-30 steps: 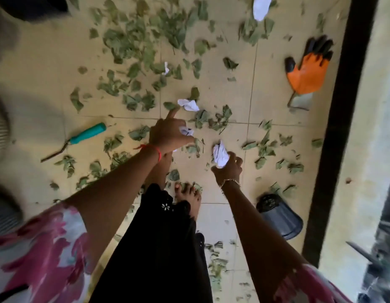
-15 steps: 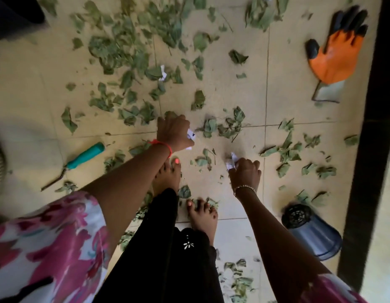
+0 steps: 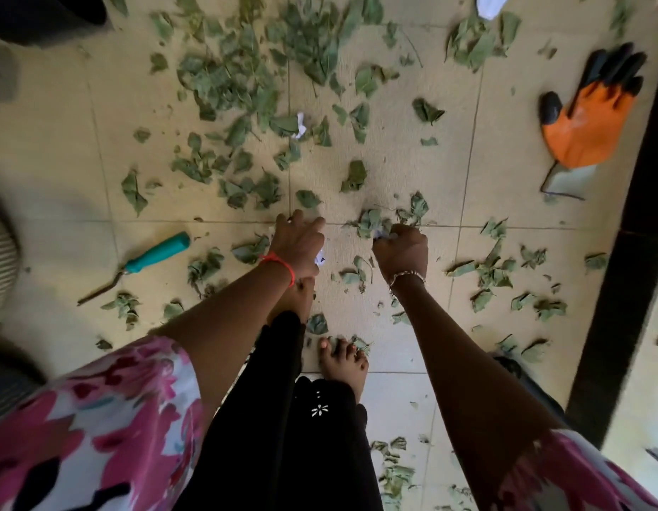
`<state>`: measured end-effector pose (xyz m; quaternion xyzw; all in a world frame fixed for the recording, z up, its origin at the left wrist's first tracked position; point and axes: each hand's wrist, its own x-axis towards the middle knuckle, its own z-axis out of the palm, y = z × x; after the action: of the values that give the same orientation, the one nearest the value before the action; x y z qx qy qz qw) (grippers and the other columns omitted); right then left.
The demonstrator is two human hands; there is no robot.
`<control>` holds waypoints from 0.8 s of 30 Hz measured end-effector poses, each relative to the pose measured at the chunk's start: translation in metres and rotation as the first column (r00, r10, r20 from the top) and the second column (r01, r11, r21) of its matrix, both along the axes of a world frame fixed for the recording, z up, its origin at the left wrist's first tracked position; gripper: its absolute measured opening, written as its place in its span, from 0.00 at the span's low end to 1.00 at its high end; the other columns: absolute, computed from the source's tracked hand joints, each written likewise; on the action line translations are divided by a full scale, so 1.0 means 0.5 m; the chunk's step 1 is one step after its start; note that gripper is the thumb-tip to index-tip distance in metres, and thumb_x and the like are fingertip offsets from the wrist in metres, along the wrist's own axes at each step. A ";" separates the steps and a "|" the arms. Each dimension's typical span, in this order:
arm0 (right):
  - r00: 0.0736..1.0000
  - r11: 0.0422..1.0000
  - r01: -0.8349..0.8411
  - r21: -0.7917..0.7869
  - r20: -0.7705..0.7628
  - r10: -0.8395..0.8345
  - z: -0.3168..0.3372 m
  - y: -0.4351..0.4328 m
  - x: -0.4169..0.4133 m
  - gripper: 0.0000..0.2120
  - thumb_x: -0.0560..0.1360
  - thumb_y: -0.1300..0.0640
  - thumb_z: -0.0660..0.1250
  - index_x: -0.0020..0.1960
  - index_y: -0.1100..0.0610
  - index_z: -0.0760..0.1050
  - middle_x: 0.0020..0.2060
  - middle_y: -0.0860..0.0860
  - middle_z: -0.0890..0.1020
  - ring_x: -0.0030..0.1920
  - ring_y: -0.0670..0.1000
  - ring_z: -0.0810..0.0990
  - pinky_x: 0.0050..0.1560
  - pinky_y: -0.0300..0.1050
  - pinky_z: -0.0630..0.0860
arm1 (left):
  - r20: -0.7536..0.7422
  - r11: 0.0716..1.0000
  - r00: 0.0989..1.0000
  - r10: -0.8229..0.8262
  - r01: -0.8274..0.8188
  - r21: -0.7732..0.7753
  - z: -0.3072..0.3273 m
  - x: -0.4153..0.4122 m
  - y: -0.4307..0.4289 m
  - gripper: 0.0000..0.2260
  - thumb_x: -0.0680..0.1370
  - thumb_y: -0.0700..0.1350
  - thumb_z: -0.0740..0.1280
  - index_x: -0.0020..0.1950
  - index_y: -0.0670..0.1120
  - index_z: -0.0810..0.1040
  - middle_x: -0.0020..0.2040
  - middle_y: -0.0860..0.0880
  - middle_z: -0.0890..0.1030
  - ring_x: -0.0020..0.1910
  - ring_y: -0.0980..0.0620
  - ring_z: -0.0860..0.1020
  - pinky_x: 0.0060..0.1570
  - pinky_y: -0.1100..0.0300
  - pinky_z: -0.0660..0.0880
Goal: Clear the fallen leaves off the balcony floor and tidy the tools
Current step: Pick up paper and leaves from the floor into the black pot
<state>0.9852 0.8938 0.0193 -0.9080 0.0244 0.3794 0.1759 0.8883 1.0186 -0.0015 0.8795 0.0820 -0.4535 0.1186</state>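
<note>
Right hand (image 3: 403, 252) is fisted around a clump of leaves (image 3: 371, 225) with white paper barely peeking out. Left hand (image 3: 299, 245) hides a paper scrap (image 3: 320, 258) (grip unclear). Teal-handled tool (image 3: 156, 254) lies left, orange glove (image 3: 596, 116) far right.

Both hands low — right hand (image 3: 401, 252) among leaves (image 3: 371, 225)
</note>
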 end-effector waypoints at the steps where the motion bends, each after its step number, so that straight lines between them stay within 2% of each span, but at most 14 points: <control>1: 1.000 1.000 -0.007 0.016 -0.009 0.007 -0.006 0.001 0.001 0.14 0.70 0.64 0.63 0.27 0.55 0.66 0.28 0.54 0.73 0.35 0.55 0.72 0.35 0.41 0.63 | 0.000 1.000 1.000 0.002 -0.002 0.019 -0.006 -0.006 -0.003 0.20 0.75 0.53 0.66 0.64 0.45 0.72 0.69 0.49 0.65 0.66 0.42 0.63 0.61 0.49 0.64; 3: 0.999 0.999 -0.030 0.031 -0.036 0.031 -0.012 0.000 -0.002 0.16 0.69 0.65 0.63 0.26 0.55 0.62 0.24 0.50 0.68 0.31 0.54 0.67 0.32 0.39 0.60 | -0.004 0.999 1.000 0.018 -0.018 0.040 -0.017 -0.022 -0.008 0.20 0.76 0.53 0.65 0.65 0.45 0.70 0.64 0.49 0.70 0.66 0.42 0.63 0.63 0.48 0.63; 6: 0.998 0.997 -0.065 0.033 -0.022 0.066 -0.014 -0.003 -0.003 0.16 0.68 0.65 0.65 0.26 0.57 0.63 0.23 0.50 0.67 0.28 0.52 0.66 0.27 0.38 0.58 | 0.017 0.998 0.999 0.048 -0.049 0.029 -0.021 -0.040 -0.011 0.19 0.76 0.53 0.64 0.63 0.46 0.71 0.60 0.49 0.75 0.65 0.42 0.65 0.60 0.49 0.64; 9: 0.996 0.996 -0.085 0.012 0.008 0.084 -0.009 0.001 0.000 0.13 0.70 0.66 0.64 0.30 0.57 0.64 0.26 0.51 0.70 0.31 0.53 0.69 0.28 0.38 0.62 | 0.062 0.957 0.955 0.290 -0.290 -0.021 -0.021 -0.051 -0.008 0.17 0.74 0.52 0.66 0.60 0.46 0.72 0.58 0.49 0.77 0.63 0.43 0.66 0.56 0.51 0.64; 11: 0.994 0.994 -0.109 0.028 -0.007 0.109 -0.007 0.019 0.008 0.05 0.71 0.65 0.61 0.39 0.57 0.71 0.34 0.53 0.74 0.37 0.55 0.74 0.36 0.41 0.69 | 0.095 0.855 0.851 0.517 -0.510 -0.090 -0.019 -0.048 0.003 0.16 0.72 0.51 0.67 0.56 0.46 0.72 0.54 0.48 0.78 0.61 0.43 0.67 0.53 0.52 0.65; 14: 0.992 0.988 -0.125 0.095 0.023 0.124 -0.012 0.089 0.028 0.09 0.74 0.56 0.61 0.50 0.54 0.79 0.41 0.56 0.81 0.44 0.58 0.79 0.42 0.43 0.72 | 0.160 0.711 0.693 0.703 -0.686 -0.154 -0.013 -0.024 0.038 0.16 0.71 0.49 0.69 0.55 0.46 0.73 0.50 0.45 0.79 0.57 0.42 0.72 0.47 0.54 0.67; 16: 0.990 0.980 -0.129 0.151 0.084 0.117 -0.020 0.155 0.045 0.13 0.73 0.49 0.61 0.51 0.52 0.80 0.45 0.56 0.83 0.46 0.58 0.80 0.45 0.44 0.75 | 0.236 0.631 0.587 0.774 -0.746 -0.214 -0.011 -0.005 0.067 0.15 0.70 0.49 0.70 0.53 0.44 0.77 0.49 0.43 0.81 0.54 0.42 0.76 0.46 0.55 0.72; 19: 0.960 0.958 -0.220 0.183 0.216 0.179 -0.047 0.258 0.068 0.15 0.72 0.42 0.64 0.51 0.51 0.80 0.48 0.54 0.84 0.50 0.57 0.80 0.53 0.44 0.72 | 0.305 0.506 0.413 0.858 -0.778 -0.372 -0.027 0.006 0.111 0.15 0.66 0.51 0.66 0.47 0.45 0.82 0.46 0.43 0.83 0.47 0.42 0.80 0.45 0.52 0.77; 21: 0.937 0.945 -0.292 0.146 0.243 0.252 -0.073 0.311 0.077 0.16 0.73 0.42 0.64 0.56 0.48 0.78 0.52 0.52 0.83 0.54 0.55 0.78 0.59 0.45 0.68 | 0.297 0.456 0.357 0.885 -0.792 -0.406 -0.042 0.005 0.136 0.16 0.64 0.53 0.66 0.44 0.46 0.83 0.43 0.45 0.84 0.44 0.43 0.81 0.44 0.53 0.77; 24: 0.930 0.945 -0.316 0.078 0.221 0.293 -0.118 0.351 0.079 0.15 0.74 0.47 0.63 0.59 0.48 0.75 0.56 0.52 0.80 0.58 0.55 0.77 0.65 0.46 0.64 | 0.280 0.383 0.280 0.918 -0.809 -0.446 -0.054 -0.004 0.162 0.14 0.64 0.51 0.68 0.39 0.42 0.83 0.36 0.43 0.83 0.36 0.46 0.80 0.37 0.57 0.75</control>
<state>1.0245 1.0693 -0.0396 -0.9239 -0.1566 0.3066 0.1672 0.8865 1.0998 -0.0285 0.7535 0.4652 -0.0830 0.4572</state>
